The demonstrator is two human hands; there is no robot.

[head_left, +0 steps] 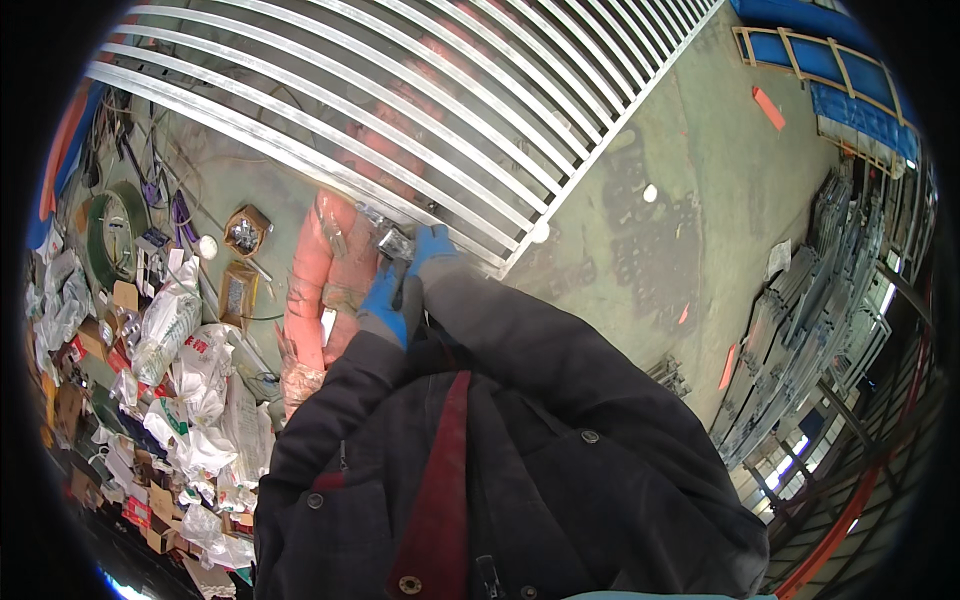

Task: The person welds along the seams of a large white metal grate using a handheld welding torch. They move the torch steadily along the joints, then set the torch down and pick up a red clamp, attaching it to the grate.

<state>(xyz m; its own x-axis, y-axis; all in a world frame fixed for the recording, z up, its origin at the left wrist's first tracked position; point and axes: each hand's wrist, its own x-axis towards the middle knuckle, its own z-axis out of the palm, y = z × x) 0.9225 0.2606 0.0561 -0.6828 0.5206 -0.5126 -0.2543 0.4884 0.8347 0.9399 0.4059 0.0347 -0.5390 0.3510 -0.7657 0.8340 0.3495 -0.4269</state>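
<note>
By the frame's (270,147) corner, the tool (396,243) held in the left hand (382,303) should be steadied; right hand's (433,248) grip unclear

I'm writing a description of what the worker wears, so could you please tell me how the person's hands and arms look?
The left hand and right hand both wear blue gloves. The left sleeve and right sleeve are long and dark grey, nearly black, covering both arms. Finer glove details are too small to tell.
</note>
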